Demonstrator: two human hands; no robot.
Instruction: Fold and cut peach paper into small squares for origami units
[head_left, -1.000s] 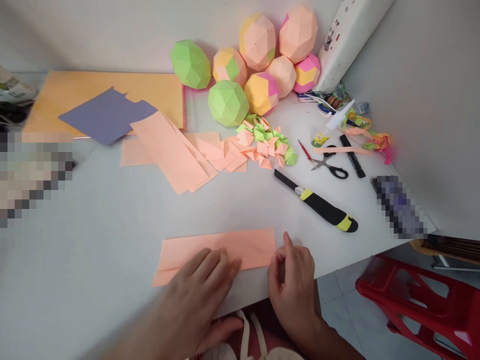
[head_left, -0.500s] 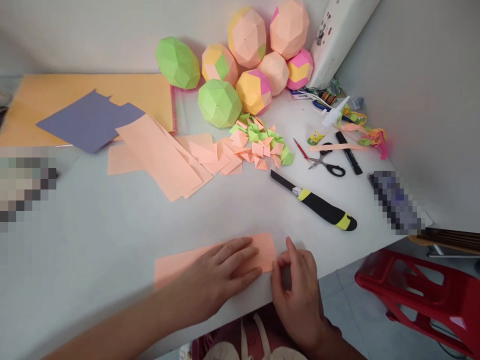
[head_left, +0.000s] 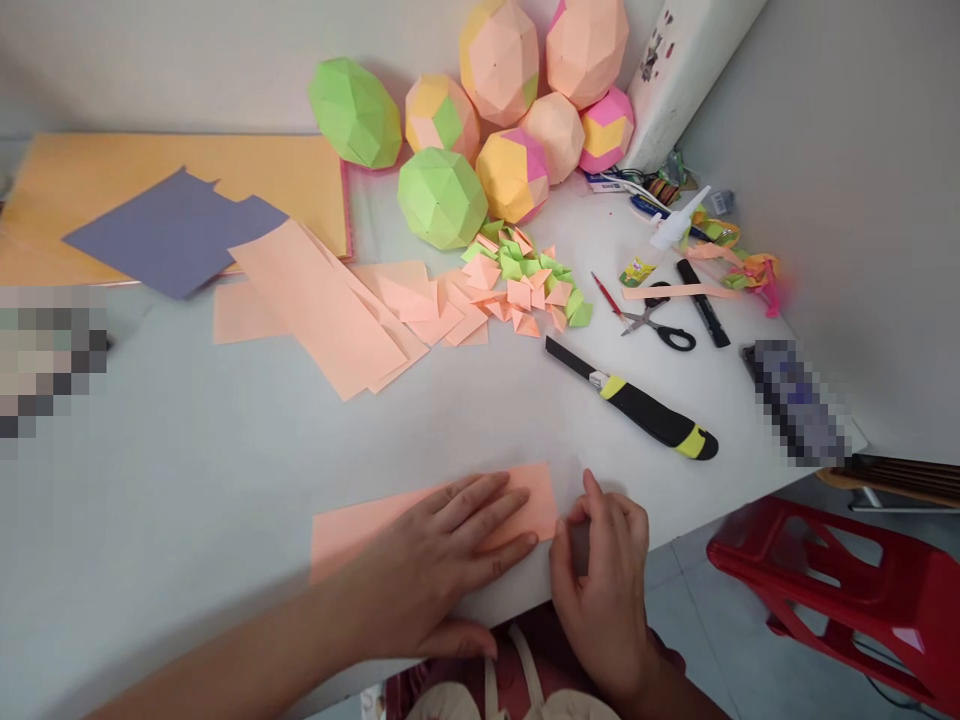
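Observation:
A peach paper strip (head_left: 360,530) lies flat near the front edge of the table. My left hand (head_left: 442,550) rests palm down on it, fingers spread, with the thumb off the paper towards the table edge. Just past the strip's right end is my right hand (head_left: 607,570), its fingers bent and its thumb and forefinger apart, close to the strip's lower right corner. Nothing shows between those fingers. Beyond both hands lies a black and yellow utility knife (head_left: 649,412). More peach strips (head_left: 322,310) overlap farther back on the left.
Several faceted paper balls (head_left: 442,198) stand at the back, with small folded green and peach pieces (head_left: 525,285) before them. Scissors (head_left: 660,325), a marker (head_left: 703,303) and a glue bottle (head_left: 675,225) lie right. Purple paper (head_left: 172,235) lies left; a red stool (head_left: 825,560) stands beside the table.
My left thumb has spread out away from the other fingers and now shows. Both hands have shifted slightly right in the view.

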